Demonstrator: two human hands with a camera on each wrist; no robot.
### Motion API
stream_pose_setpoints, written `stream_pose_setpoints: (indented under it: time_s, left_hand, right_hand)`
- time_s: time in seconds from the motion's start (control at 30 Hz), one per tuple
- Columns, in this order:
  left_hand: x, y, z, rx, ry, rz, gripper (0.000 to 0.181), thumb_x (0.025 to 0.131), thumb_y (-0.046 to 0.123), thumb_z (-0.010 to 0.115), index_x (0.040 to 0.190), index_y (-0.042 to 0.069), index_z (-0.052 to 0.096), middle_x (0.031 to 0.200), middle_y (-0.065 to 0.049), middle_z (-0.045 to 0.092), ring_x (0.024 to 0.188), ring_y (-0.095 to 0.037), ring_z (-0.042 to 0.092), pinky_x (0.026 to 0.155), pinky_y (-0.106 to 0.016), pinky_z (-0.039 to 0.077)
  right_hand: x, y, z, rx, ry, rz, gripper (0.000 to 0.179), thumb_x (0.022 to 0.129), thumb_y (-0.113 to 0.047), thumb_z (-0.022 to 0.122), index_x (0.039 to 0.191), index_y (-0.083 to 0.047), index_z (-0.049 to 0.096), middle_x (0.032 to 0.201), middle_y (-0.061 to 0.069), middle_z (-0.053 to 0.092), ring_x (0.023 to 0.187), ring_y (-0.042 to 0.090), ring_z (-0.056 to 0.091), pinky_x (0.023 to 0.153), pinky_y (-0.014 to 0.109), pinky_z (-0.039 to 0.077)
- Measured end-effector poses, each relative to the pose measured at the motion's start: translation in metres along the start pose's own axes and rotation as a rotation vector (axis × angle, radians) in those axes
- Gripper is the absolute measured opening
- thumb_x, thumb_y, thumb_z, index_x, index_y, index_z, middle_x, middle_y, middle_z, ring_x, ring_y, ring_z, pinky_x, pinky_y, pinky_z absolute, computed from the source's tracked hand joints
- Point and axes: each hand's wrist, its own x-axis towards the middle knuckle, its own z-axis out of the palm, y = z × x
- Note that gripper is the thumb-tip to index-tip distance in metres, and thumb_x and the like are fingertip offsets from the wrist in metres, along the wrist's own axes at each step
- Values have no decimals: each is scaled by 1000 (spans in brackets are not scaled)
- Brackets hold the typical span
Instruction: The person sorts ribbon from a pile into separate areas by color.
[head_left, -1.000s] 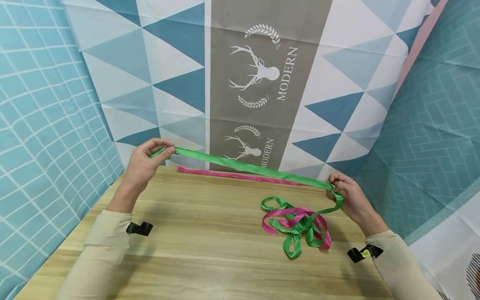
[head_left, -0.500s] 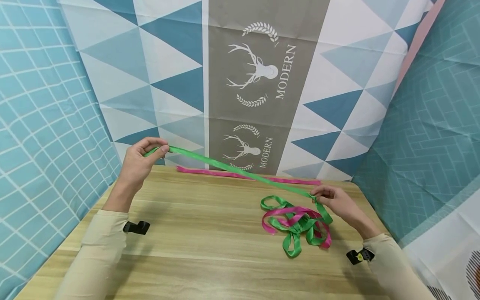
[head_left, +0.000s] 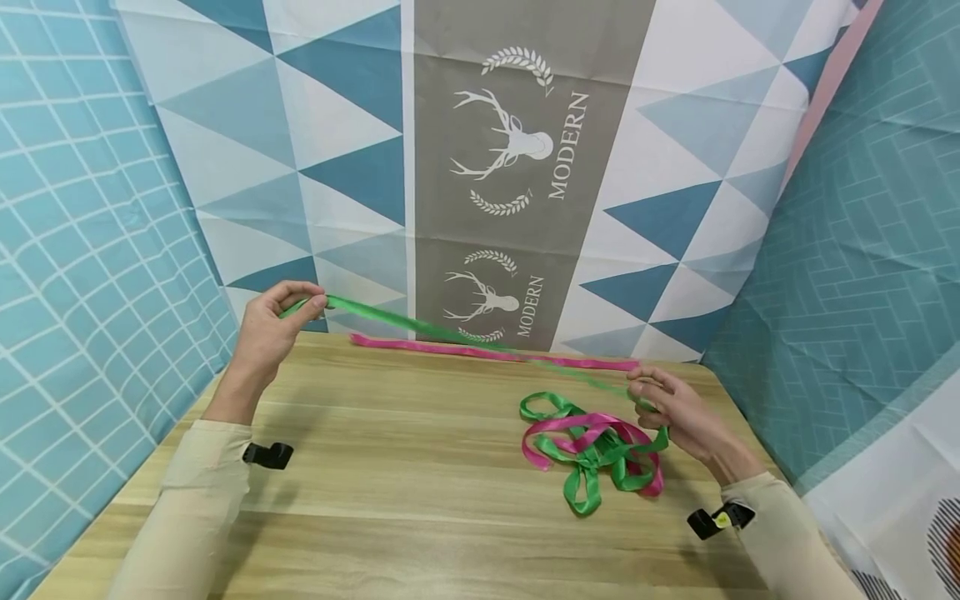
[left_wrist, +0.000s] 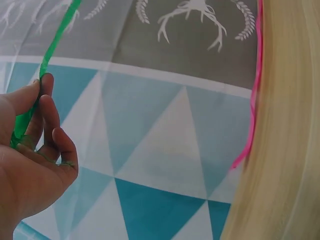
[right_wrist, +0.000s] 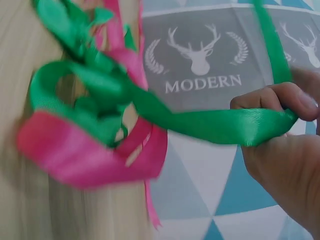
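Note:
Between thumb and forefinger, my left hand [head_left: 272, 327] pinches a green satin ribbon [head_left: 375, 314], its short end lying inside the palm in the left wrist view. From there the ribbon slants down across the head view to my right hand [head_left: 681, 417], looking thin and blurred near that end. In the right wrist view, curled fingers [right_wrist: 280, 97] hold the ribbon, and a length of it runs on to a tangled pile. That pile mixes green ribbon loops [head_left: 583, 492] with a pink ribbon [head_left: 536, 454] and lies on the table below my right hand.
A separate pink ribbon strip [head_left: 450, 348] lies along the back edge of the wooden table [head_left: 390, 500]. Behind it hangs a patterned cloth [head_left: 345, 192]. Blue cloths [head_left: 90, 208] stand at both sides.
My right hand has moved left and lower, then slightly back right while turning. The ribbon between the hands, taut and broad before, now looks narrower. My left hand has drifted a little left.

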Motion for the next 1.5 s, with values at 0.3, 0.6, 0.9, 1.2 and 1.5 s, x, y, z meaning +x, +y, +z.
stream_pose_setpoints:
  time_s: [0.3,0.6,0.9,1.2,1.5]
  left_hand:
    - [1,-16,-6,38,1,-36,39,99,34,69,126,5,66,116,0,72,101,-18,61,83,-25,47]
    - [3,-24,-14,42,27,-65,46,99,35,68,130,1,63,114,1,72,99,-20,61,82,-25,46]
    - [4,-33,-18,73,22,-97,48,98,39,68,130,4,64,116,5,70,102,-21,59,82,-26,43]
    - [7,-34,-18,112,-12,-133,55,95,47,69,130,5,63,127,-2,66,117,-21,53,98,-43,40]
    - [6,-38,-19,122,31,-119,49,96,43,69,128,6,65,117,3,69,100,-21,60,75,-28,43]
  right_hand:
    - [-8,-6,3,-487,15,-110,25,100,-15,70,118,-1,58,114,23,52,80,23,61,68,35,53]
    - [-18,-14,0,-642,66,-282,13,104,-7,60,114,-4,69,82,8,64,65,21,58,58,33,50]
    - [-24,-20,-14,-853,304,-257,19,106,-12,55,114,-2,70,86,5,68,67,22,60,59,31,49]
    - [-14,-4,-33,-1284,557,-332,16,95,-7,60,106,-5,71,79,7,66,51,15,42,48,35,34]
    - [-6,13,-52,-1420,616,-461,10,88,4,63,97,1,67,76,13,65,51,20,50,46,40,40]
